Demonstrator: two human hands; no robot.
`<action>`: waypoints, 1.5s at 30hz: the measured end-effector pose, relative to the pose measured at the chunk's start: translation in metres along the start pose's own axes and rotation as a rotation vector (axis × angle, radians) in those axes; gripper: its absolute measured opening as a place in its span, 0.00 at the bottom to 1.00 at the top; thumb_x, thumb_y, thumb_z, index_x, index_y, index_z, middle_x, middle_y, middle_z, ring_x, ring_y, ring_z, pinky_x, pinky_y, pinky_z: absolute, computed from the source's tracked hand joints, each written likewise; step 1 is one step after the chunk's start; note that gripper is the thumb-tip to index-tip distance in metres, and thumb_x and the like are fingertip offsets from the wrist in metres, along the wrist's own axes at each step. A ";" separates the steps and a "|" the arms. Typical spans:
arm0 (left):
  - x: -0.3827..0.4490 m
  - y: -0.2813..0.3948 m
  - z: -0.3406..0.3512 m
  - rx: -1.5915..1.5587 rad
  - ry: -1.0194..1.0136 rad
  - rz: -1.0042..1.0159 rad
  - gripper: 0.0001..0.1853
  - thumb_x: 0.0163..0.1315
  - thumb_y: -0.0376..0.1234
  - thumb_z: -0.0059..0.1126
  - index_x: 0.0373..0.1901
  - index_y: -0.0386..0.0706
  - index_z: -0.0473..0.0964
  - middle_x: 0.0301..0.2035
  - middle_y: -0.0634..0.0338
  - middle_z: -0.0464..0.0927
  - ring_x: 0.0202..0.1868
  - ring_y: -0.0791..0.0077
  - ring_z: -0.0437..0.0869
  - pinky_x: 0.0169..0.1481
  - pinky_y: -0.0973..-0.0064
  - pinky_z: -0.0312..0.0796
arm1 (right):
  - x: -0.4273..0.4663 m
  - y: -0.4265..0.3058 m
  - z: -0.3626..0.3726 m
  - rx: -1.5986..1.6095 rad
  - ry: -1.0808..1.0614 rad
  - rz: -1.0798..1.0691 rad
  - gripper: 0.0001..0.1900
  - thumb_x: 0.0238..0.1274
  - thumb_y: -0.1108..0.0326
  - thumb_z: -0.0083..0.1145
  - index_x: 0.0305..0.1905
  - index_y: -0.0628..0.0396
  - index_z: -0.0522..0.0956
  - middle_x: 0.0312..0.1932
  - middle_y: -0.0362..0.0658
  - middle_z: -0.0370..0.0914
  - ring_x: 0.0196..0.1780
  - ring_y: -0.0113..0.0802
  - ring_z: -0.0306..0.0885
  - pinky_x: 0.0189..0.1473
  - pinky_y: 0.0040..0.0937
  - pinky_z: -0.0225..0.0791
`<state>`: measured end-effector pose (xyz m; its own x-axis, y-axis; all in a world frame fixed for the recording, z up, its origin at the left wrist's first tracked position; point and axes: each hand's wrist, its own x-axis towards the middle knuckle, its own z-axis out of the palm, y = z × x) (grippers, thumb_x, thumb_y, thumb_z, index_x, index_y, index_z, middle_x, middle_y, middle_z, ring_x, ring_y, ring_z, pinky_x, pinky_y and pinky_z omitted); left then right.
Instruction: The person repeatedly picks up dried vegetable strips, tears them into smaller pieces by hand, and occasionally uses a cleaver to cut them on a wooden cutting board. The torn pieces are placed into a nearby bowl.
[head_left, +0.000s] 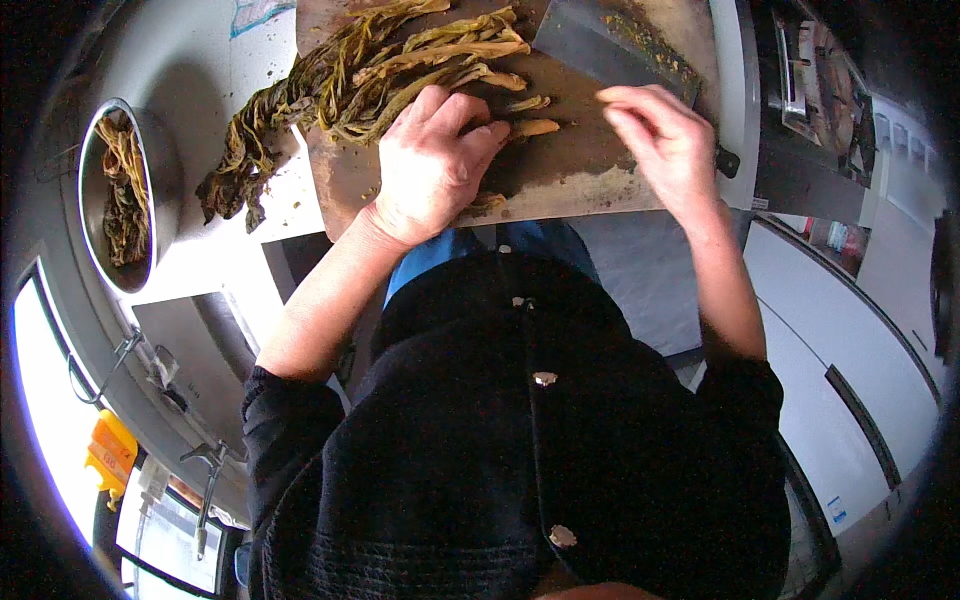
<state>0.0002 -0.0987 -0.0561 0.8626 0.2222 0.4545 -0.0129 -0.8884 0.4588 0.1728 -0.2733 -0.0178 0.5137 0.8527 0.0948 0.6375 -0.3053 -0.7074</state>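
Long, limp stalks of leafy greens, brown and yellow-green like pickled mustard greens (420, 60), lie across a wooden cutting board (592, 184), their dark leaves hanging over its left edge. My left hand (439, 154) rests on the near stalks with its fingers curled; what lies under the fingers is hidden. My right hand (660, 135) is raised at the right of the board, thumb and fingertips close together with a small gap, touching no stalk. Beyond it a broad-bladed cleaver (592, 45) lies on the board, chopped bits along its blade. Its dark handle (726, 161) shows beside my right wrist.
A metal bowl (169, 172) holding more greens stands on the white counter (281, 184) at the left. Farther left are a sink (187, 330) and a faucet (210, 465). A stove (795, 157) is at the right, above white cabinets (817, 360). My body is close to the board's near edge.
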 end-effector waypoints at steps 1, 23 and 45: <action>0.000 0.000 -0.001 0.007 -0.015 -0.001 0.05 0.45 0.31 0.63 0.26 0.49 0.81 0.30 0.67 0.74 0.34 0.70 0.75 0.34 0.73 0.72 | -0.005 0.005 -0.008 -0.054 0.055 0.040 0.10 0.53 0.73 0.61 0.42 0.55 0.80 0.35 0.43 0.79 0.38 0.36 0.79 0.39 0.30 0.73; 0.004 -0.001 0.005 0.069 0.031 -0.010 0.04 0.41 0.32 0.64 0.21 0.49 0.79 0.24 0.68 0.73 0.29 0.70 0.74 0.31 0.73 0.72 | -0.088 -0.037 -0.058 -0.098 -0.125 0.344 0.11 0.68 0.66 0.49 0.50 0.57 0.73 0.21 0.42 0.68 0.24 0.25 0.66 0.27 0.27 0.64; 0.003 -0.004 0.006 0.002 0.005 0.047 0.05 0.40 0.32 0.62 0.23 0.48 0.79 0.24 0.68 0.72 0.31 0.70 0.75 0.33 0.72 0.71 | -0.068 -0.056 -0.061 -0.118 -0.451 0.448 0.10 0.66 0.67 0.50 0.37 0.65 0.72 0.23 0.60 0.73 0.30 0.58 0.75 0.27 0.44 0.65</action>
<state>0.0063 -0.0972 -0.0614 0.8587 0.1822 0.4790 -0.0524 -0.8985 0.4358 0.1373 -0.3402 0.0583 0.4690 0.7185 -0.5137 0.4894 -0.6956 -0.5260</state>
